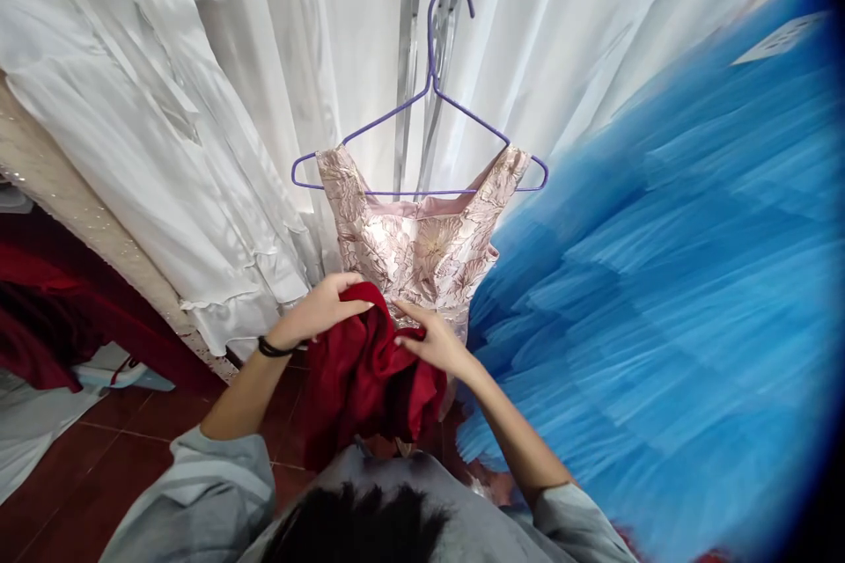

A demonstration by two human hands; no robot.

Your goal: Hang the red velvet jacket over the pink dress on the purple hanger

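A bunched dark red cloth [356, 369] hangs in folds in front of my body, its exact kind hidden by the folds. My left hand [326, 310] grips its upper left edge, thumb on the near side and fingers behind. On the other side, my right hand [436, 341] has the cloth's right part between thumb and fingers. Just beyond both hands is a pale pink dress [422, 246] with a floral brocade bodice. Its wide straps hang on a purple hanger [396, 113], hooked at the top over a metal rail. The lower dress is partly covered by the cloth and my right hand.
White garments [165, 106] hang at the left beside a beige sparkly one [85, 202]. A large blue tulle skirt [647, 299] fills the right. White curtain [528, 35] hangs behind. Dark red fabric [46, 308] lies far left above a tiled floor [99, 475].
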